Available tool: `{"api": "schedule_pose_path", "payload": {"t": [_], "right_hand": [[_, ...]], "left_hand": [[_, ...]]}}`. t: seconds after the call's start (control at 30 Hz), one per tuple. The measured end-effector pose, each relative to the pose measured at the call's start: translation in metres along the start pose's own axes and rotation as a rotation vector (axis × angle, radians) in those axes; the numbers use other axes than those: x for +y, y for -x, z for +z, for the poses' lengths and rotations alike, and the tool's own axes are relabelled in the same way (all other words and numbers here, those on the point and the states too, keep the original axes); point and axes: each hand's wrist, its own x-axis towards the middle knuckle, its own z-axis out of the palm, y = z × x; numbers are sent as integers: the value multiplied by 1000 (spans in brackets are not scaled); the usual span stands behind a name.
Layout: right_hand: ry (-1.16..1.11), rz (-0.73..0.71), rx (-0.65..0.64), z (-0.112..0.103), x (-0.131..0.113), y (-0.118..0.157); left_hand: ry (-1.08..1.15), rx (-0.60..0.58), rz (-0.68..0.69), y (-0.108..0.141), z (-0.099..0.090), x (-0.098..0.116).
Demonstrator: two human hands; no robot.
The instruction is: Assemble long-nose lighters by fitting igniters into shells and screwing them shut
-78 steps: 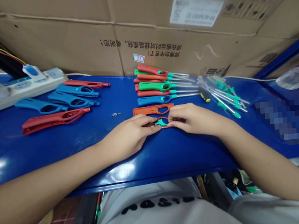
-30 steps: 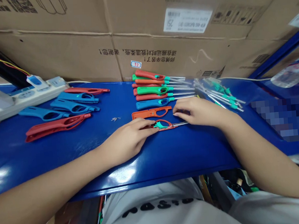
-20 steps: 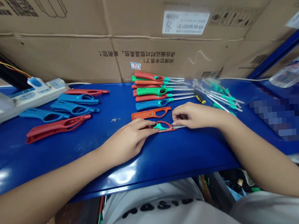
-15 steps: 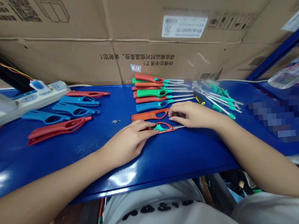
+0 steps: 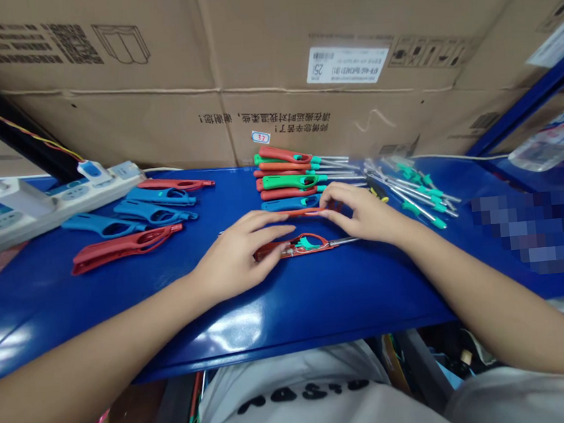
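Pinching a loose orange half-shell (image 5: 304, 213) between thumb and fingers of the right hand (image 5: 361, 210), at the centre of the frame. Holding thumb and fingers of the left hand (image 5: 234, 255) apart, with the thumb over the left end of an open orange half-shell (image 5: 310, 253) just below, on the counter (image 5: 339, 305). Seeing a green trigger (image 5: 305, 242) and small pale parts (image 5: 288, 253) inside that open shell, plus a metal tube (image 5: 344, 240) out of its right end. Cannot make out any contents of the clear bottle (image 5: 547, 147) at the right edge.
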Motion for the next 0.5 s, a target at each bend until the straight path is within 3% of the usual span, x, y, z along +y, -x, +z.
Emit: {"api": "schedule_pose_path", "payload": {"t": [0.1,0.2,0.33,0.5], "right_hand": [[-183,255,105,4,-3,-2],[-450,488,94,8,-6,-5],[-712,571,43,11,-9,-7],[-780,626,-36,12,-7,-7]], "left_hand": [[-120,43,20,-3,-5,-7],[-194,41,36,-3,-7,-13],[-217,57,52,-3,-7,-16],[-208,-12,80,-2,-6,-17]]}}
